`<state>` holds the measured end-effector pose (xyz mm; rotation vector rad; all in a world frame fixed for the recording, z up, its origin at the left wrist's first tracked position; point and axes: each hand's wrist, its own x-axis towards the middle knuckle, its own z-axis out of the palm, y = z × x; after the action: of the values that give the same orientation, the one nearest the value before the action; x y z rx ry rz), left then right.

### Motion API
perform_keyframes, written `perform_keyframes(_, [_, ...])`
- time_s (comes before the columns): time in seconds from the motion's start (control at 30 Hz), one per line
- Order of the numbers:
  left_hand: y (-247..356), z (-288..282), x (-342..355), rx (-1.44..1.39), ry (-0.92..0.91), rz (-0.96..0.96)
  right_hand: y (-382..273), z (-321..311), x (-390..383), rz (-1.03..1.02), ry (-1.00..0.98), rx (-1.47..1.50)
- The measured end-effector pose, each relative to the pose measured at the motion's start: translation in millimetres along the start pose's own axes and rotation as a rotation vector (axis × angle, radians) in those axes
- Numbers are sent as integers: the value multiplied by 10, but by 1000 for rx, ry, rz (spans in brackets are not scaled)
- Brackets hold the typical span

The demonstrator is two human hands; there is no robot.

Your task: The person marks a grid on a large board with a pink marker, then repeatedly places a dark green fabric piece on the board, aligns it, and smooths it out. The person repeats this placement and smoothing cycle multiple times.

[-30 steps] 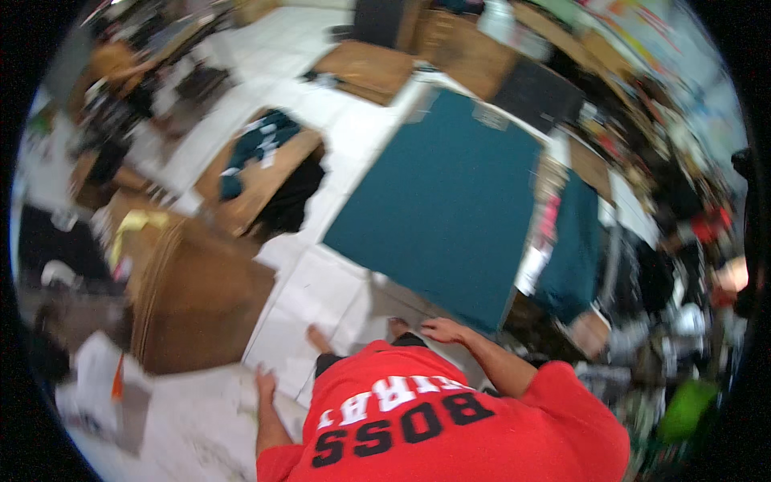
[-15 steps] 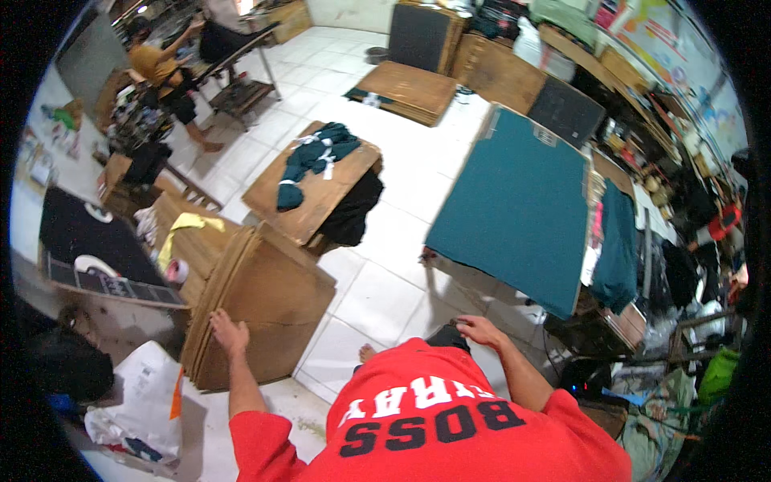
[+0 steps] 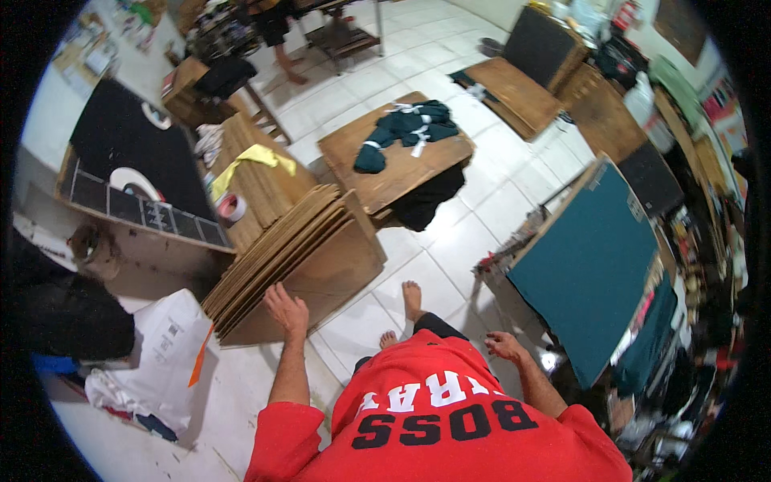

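A stack of thin brown boards stands on edge at my left, leaning, with several top edges fanned slightly apart. My left hand is at the front board, its fingers spread near the lower left edge; whether it presses on the board I cannot tell. My right hand hangs beside my right hip with loosely bent fingers and nothing in it. Nearest to it is a slanted table covered with dark teal cloth.
Ahead, a low wooden table bears tied teal cloth bundles. Behind the boards lie a yellow cloth and a tape roll. A white bag stands at the left. Another person's legs show far off.
My view has turned left. The boards' top edges now look more spread apart, with my left hand still at the front one. My right hand has moved off my shorts, and one foot is further forward.
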<state>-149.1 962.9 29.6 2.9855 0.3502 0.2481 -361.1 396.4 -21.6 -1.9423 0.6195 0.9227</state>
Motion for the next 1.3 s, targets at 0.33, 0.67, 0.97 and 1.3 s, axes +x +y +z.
perform_keyframes(0.33, [34,39,-153,-57,-472,-186,-2614,-143,1648,-362,-304,26])
perform_keyframes(0.67, [264,15,-1164,-137,-543,54,-3295,630,1424,252,-704,722])
perform_keyframes(0.97, [440,-371,-1149,-590,-598,244,-3427,214,142,141,-396,1117])
perform_keyframes(1.3, [486,-43,-710,-773,-757,-23,-2967,-248,-2621,-585,116,1102])
